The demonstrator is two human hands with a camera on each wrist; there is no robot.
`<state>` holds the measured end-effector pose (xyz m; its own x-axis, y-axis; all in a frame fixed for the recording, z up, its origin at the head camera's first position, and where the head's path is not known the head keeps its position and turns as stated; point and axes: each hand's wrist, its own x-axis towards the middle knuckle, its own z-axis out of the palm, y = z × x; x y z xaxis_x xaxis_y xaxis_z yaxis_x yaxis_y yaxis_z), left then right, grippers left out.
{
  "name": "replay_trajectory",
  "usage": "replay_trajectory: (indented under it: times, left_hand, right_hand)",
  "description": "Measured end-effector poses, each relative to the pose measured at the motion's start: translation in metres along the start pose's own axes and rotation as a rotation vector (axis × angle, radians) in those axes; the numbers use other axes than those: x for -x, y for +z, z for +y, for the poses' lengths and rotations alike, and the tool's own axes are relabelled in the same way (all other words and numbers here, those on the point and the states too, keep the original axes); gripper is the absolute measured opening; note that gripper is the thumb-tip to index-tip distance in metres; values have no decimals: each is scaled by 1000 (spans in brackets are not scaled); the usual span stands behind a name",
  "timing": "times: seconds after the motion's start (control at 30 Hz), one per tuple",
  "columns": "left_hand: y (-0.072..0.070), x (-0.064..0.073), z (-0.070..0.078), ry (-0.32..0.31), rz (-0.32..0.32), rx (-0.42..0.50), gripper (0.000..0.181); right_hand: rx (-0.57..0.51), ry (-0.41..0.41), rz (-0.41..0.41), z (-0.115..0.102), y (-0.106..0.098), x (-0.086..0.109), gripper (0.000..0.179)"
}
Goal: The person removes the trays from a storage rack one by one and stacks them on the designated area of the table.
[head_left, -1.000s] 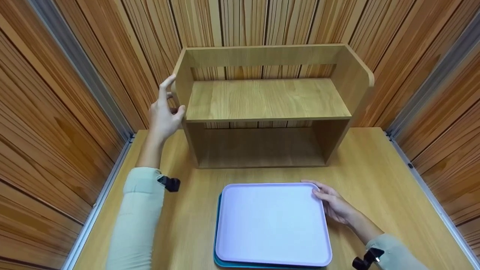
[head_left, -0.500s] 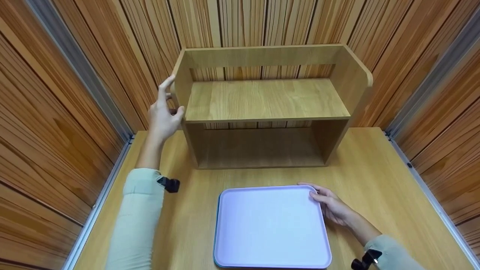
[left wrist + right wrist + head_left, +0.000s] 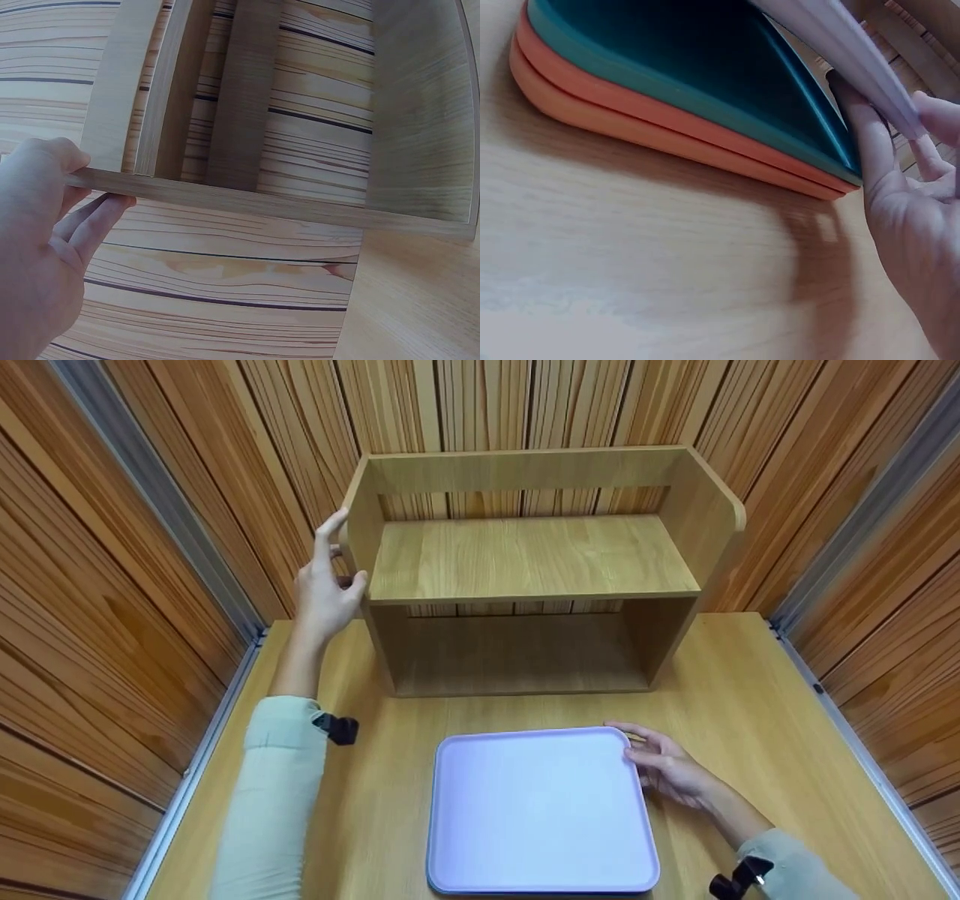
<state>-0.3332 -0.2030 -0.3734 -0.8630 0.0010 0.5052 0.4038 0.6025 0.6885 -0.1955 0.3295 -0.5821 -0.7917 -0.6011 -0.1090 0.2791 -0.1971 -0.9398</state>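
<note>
My left hand (image 3: pixel 324 592) grips the left side panel of a two-tier wooden shelf (image 3: pixel 536 559), thumb at its front edge. The left wrist view shows the fingers of that hand (image 3: pixel 45 247) on both sides of the panel (image 3: pixel 285 206). A lavender tray (image 3: pixel 544 810) lies in front of the shelf, its far right corner pinched by my right hand (image 3: pixel 675 772). In the right wrist view, the lavender tray (image 3: pixel 840 52) is raised at the side near my right hand (image 3: pixel 919 202), above a teal tray (image 3: pixel 690 112). Orange trays (image 3: pixel 615 131) are stacked under the teal one.
The trays and shelf stand on a wooden tabletop (image 3: pixel 750 690). Wood-patterned walls (image 3: pixel 487 405) enclose the back and both sides, with metal rails (image 3: pixel 202 750) along the table's side edges. Both shelf tiers bear nothing.
The lavender tray has shifted slightly left, covering the teal rim that showed at its left and front. My right hand keeps its corner, moving only a little. The left hand stays put.
</note>
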Motion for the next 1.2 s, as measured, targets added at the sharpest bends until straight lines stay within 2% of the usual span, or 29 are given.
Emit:
replay_trajectory:
  times: [0.27,0.43,0.67,0.87,1.2]
  left_hand:
    - [1,0,0,10,4,14,84]
    - [1,1,1,5,0,13,84]
    - [1,3,-2,10,7,-13,81]
    - [2,3,-1,-2,-4,-18,82]
    - [1,2,-1,-18,16,-4,84]
  right_hand:
    - [280,51,97,-5,-4,2,57]
    - [394,98,136,-11,-3,1,63]
    - [552,96,167,-9,0,-1,58]
    - [626,109,191,-4,0,-3,57]
    - [602,115,161,-7,-2,-7,57]
